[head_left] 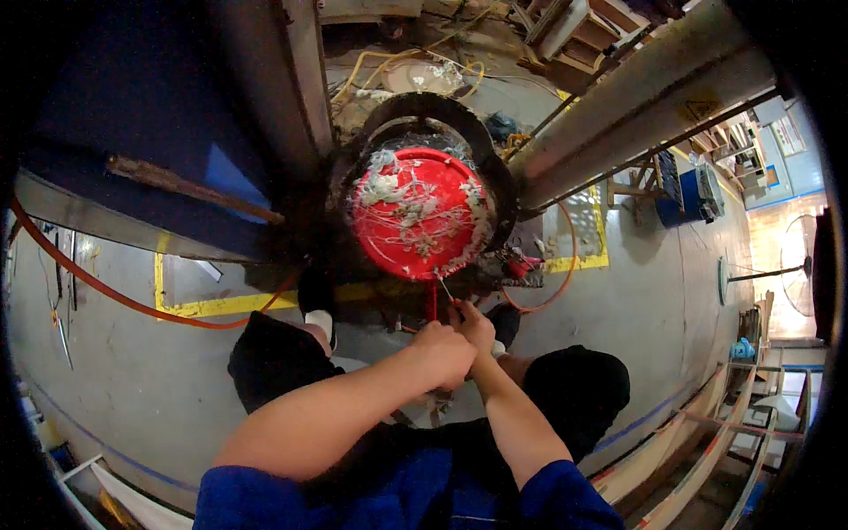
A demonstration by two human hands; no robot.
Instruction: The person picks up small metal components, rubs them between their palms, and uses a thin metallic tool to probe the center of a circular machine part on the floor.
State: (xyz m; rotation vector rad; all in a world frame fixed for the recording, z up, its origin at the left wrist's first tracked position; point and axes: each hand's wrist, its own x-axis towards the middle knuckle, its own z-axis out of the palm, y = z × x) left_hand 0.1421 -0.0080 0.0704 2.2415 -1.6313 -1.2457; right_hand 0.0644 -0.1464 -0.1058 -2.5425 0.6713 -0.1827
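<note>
In front of me is a red round lid-like disc (pixel 371 234), littered with whitish stringy scraps and clumps. A dark metal ring (pixel 424 104) surrounds its far side. My right hand (pixel 475 327) is closed around a thin pale rod-like tool (pixel 445 289), whose tip reaches the disc's near edge. What kind of tool it is cannot be made out. Just nearer to me, my left hand (pixel 448 355) is curled into a fist touching my right hand; whatever it grips is hidden. A red upright bar (pixel 432 302) shows below the disc, beside my right hand.
Metal columns (pixel 645 106) flank the disc, with a large dark blue panel (pixel 150 115) at left. An orange hose (pixel 106 287) curves over the grey floor, which has yellow marking lines (pixel 212 306). A blue bin (pixel 693 196) and a fan (pixel 802 265) stand right; wooden racks (pixel 707 433) lie lower right.
</note>
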